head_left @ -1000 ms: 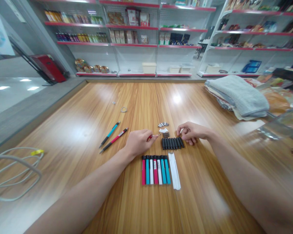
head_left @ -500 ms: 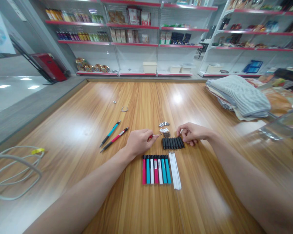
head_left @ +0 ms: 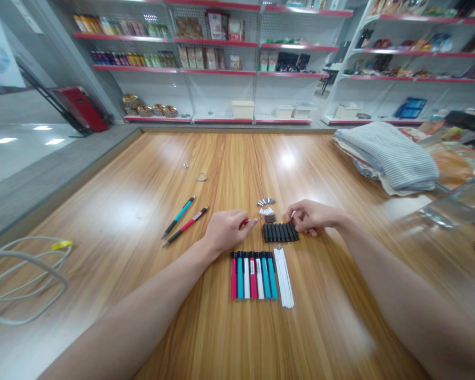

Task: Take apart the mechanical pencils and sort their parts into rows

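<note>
My left hand (head_left: pixel 226 229) is closed around a red pen barrel (head_left: pixel 244 224), most of it hidden in my fingers, with a thin tip pointing right. My right hand (head_left: pixel 311 217) has curled fingers at the right end of a row of black pen grips (head_left: pixel 280 232); thumb and index finger are apart, close to the last grip. Below the grips lie several red, blue and white pen barrels (head_left: pixel 253 275) side by side, and a bundle of white refills (head_left: pixel 284 277). Above them are small springs (head_left: pixel 269 218), white parts (head_left: pixel 266 211) and silvery tips (head_left: pixel 266 201).
Left of my left hand lie a blue pen (head_left: pixel 179 217) and a red pen (head_left: pixel 187 226). A small ring (head_left: pixel 201 177) is farther back. A coiled cable (head_left: pixel 27 274) occupies the left edge. Folded cloth (head_left: pixel 391 155) and a clear container (head_left: pixel 455 203) stand at right.
My right thumb and fingers have shifted very slightly at the right end of the grip row. My left hand and the laid-out parts look the same.
</note>
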Demonstrator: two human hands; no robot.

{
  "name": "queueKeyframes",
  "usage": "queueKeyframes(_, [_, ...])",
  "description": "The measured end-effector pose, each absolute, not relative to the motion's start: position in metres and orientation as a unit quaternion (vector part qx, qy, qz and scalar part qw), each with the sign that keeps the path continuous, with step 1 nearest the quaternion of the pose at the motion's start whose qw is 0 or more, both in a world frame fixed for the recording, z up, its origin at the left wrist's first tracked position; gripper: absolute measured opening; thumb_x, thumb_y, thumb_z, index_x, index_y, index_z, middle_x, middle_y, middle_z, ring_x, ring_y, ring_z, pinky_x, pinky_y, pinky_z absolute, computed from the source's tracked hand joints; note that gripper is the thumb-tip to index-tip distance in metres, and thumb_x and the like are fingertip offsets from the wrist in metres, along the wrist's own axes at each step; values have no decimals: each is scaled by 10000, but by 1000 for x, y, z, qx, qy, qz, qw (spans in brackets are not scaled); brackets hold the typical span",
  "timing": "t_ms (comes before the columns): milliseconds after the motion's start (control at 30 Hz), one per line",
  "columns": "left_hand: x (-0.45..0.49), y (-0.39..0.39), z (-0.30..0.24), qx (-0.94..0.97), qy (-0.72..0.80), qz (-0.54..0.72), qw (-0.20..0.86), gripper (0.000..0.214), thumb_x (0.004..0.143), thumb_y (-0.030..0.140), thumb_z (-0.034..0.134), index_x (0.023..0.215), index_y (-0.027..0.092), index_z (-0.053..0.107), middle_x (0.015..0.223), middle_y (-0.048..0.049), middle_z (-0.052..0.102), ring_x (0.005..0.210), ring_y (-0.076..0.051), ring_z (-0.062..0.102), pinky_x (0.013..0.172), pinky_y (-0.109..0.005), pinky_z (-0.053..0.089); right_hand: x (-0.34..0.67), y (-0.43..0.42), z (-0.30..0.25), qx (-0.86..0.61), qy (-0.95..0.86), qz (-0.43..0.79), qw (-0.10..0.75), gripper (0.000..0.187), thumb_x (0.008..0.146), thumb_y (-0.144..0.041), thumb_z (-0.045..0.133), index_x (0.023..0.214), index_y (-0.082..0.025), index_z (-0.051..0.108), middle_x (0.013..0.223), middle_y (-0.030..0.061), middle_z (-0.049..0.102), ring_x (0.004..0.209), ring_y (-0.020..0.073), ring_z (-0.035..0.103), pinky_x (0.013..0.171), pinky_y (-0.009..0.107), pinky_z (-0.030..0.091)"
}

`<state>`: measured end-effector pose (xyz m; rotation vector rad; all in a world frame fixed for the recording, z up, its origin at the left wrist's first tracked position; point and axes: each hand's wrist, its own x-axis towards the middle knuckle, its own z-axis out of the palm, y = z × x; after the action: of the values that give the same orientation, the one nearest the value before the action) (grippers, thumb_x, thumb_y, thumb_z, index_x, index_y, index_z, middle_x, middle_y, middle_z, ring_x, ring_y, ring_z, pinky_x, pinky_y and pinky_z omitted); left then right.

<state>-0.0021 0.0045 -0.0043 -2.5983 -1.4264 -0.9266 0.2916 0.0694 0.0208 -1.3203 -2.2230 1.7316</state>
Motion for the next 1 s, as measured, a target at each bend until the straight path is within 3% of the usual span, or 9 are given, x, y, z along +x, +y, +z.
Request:
queueKeyframes(533, [-2,5,-3,-835,-466,-294,16,393,910,446,437,638,177,524,601,-14,559,546,-116,490,532,-247,322,290,67,23,-403,-715,571,21,333,640,-208,648,955,-153,552,545,-62,572,362,82,505,358,176,389])
queueKeyframes(700, [-2,5,-4,-839,-462,-287,9,393,916,440,431,644,172,523,607,-16,559,551,-116,485,541,-248,321,289,67,22,-426,-715,552,43,282,669,-214,601,942,-149,573,508,-68,516,335,62,418,317,167,291])
queueKeyframes(767, [-2,5,-4,-842,-461,-281,4,389,921,434,428,653,171,529,618,-16,565,565,-115,493,547,-246,321,284,67,16,-449,-723,512,118,204,700,-243,593,880,-147,584,478,-74,459,342,52,367,323,171,240])
queueKeyframes(833, [-2,5,-5,-842,-462,-278,3,387,922,435,430,661,170,537,625,-15,569,573,-113,495,550,-243,320,277,66,7,-464,-727,443,246,147,747,-289,585,789,-148,579,481,-66,425,386,51,356,362,182,233])
queueKeyframes(900, [-2,6,-6,-843,-462,-278,4,391,919,444,435,663,169,545,622,-14,570,568,-112,490,550,-243,316,268,63,-1,-466,-718,369,362,202,797,-335,562,716,-150,563,520,-44,446,441,59,373,410,199,250])
queueKeyframes(1000, [-1,7,-7,-843,-457,-284,12,412,917,457,436,648,167,551,610,-14,566,556,-109,485,542,-244,305,256,56,-6,-448,-713,326,429,247,828,-382,557,739,-153,585,578,-19,492,499,81,411,458,224,291])
